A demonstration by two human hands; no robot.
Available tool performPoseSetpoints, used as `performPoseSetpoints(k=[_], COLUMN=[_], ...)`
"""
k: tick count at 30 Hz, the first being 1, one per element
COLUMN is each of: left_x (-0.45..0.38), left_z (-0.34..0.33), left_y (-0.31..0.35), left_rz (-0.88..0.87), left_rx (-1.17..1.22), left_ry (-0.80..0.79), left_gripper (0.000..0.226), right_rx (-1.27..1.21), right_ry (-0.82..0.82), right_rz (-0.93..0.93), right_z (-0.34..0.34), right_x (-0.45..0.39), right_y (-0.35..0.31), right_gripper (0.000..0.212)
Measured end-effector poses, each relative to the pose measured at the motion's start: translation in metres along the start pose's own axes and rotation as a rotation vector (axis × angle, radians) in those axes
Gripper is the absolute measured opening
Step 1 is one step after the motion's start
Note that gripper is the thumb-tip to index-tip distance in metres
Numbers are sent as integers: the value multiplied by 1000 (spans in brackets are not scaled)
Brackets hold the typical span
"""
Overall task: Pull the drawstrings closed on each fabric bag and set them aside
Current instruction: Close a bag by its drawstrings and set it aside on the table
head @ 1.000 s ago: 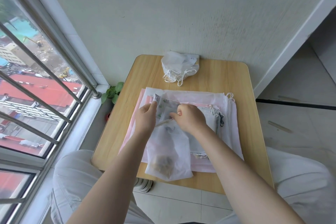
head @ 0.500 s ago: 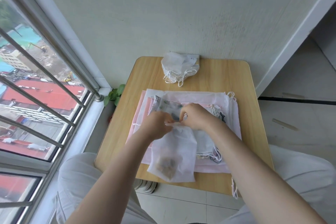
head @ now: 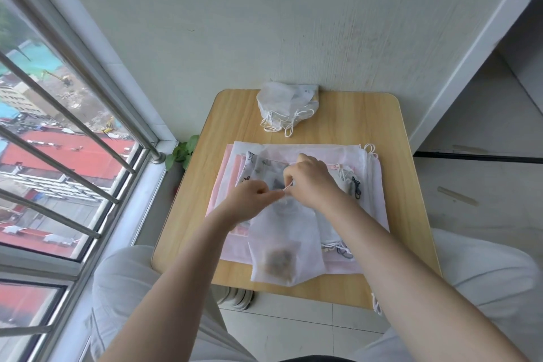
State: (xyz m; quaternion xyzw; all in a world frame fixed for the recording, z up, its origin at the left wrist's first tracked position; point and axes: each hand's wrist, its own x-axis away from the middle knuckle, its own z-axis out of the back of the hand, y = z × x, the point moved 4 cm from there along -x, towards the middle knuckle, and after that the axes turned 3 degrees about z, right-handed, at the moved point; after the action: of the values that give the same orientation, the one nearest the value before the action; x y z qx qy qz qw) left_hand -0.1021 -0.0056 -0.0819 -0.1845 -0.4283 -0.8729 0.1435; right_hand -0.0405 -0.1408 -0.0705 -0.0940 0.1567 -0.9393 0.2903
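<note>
- Head view: left hand point(head: 249, 200) and right hand point(head: 314, 182) pinching the white drawstring point(head: 287, 186) at the mouth of a sheer white bag point(head: 286, 247), fingers curled tight.
- Bag lying atop the flat stack of bags point(head: 373, 185) mid-table point(head: 352, 120); brown contents at its near end.
- Mouth looks partly gathered, not yet cinched.
- Done pile point(head: 286, 104) at far edge, strings drawn.
- Left, by judgement: finish this bag, move it over, then the stack.

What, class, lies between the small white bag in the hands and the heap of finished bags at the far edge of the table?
Nothing upright blocks the way. The small white bag lies on the flat stack of bags; beyond it, bare table leads to the heap of finished bags. Both hands pinch its drawstring.
</note>
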Motion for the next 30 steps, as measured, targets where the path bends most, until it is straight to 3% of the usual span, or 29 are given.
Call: performPoseSetpoints(k=[3,8,11,15,18,22,25,27,30], left_x=[5,4,1,-6,-9,-7,-8,-12,-14], left_z=[2,-3,-6,-5,-4,-7,-9,-7,-5], left_y=[2,1,-1,-4,-1,4,5,2,1], left_rz=[32,-25,0,35,29,-27,-71,-25,38], left_rx=[414,587,580,348,225,167,88,207,392], left_ry=[-36,-49,31,207,243,131,130,137,61], left_gripper=[27,24,21,20,26,42,43,34,33], right_rx=[16,-36,-191,-272,-391,-634,-900,-1088,-990], right_ry=[21,41,-41,-214,-236,-137,-9,108,184], right_rz=[14,19,-30,-88,-148,-175,-114,-45,-22], right_z=[-3,-6,-6,7,21,39,49,54,44], right_x=[-1,1,3,5,4,-2,-9,-12,-12], right_y=[-2,-7,-5,1,7,2,-11,-14,-6], right_gripper=[5,9,15,18,29,28,12,30,42])
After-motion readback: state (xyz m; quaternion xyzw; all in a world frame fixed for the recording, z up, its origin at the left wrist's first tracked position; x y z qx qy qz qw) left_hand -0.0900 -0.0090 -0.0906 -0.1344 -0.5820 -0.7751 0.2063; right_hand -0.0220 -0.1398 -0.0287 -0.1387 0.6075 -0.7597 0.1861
